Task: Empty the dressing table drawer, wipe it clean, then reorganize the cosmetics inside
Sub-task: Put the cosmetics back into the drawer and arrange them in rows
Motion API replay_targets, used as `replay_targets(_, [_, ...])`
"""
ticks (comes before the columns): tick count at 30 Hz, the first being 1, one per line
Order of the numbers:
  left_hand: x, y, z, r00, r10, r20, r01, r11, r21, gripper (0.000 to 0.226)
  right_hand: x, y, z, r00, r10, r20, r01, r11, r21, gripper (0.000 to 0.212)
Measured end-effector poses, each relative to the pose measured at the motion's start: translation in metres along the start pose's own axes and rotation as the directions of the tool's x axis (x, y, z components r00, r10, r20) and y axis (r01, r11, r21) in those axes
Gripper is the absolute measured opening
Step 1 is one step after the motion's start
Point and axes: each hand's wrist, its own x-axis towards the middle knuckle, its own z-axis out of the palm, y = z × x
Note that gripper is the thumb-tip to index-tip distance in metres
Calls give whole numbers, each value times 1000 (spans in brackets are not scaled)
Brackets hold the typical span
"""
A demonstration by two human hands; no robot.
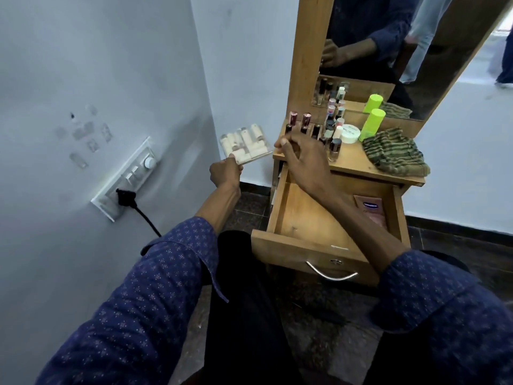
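Wooden drawer (305, 218) stands open at 5 o'clock; left hand (224, 173) grips a clear case (245, 144), right hand (302, 157) hovers, fingers loosely curled, holding nothing.

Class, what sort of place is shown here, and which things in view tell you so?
Probably a bedroom or dressing corner at home: a wooden dressing table with a mirror, cosmetic bottles on top, and its drawer pulled open.

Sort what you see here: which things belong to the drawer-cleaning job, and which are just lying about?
Job: open drawer; clear case in left hand; bottles on the tabletop; striped cloth; sachet in drawer.
Lying about: wall socket and plug; mirror.
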Motion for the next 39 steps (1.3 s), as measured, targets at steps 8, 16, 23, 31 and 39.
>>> replay_targets(8, [-54, -28, -28, 996, 49, 80, -54, 996, 64, 27, -68, 42, -3, 884, 437, 167, -467, 841, 272, 24])
replay_targets(16, [-95, -39, -14, 933, 154, 326, -264, 908, 325, 29, -92, 75, -21, 732, 616, 293, -672, 581, 459, 27])
replay_targets(23, [-97, -48, 9, 811, 294, 505, -573, 569, 589, 26, -97, 93, -37, 624, 744, 238, -745, 475, 468, 8])
replay_targets(31, [-77, -52, 30, 598, 302, 743, -801, 200, 564, 52, -95, 110, -34, 465, 875, 135, -796, 347, 496, 25])
replay_targets(39, [-76, -66, 32, 523, 272, 808, -833, -36, 552, 63, -79, 129, -13, 437, 887, 152, -870, 373, 324, 22])
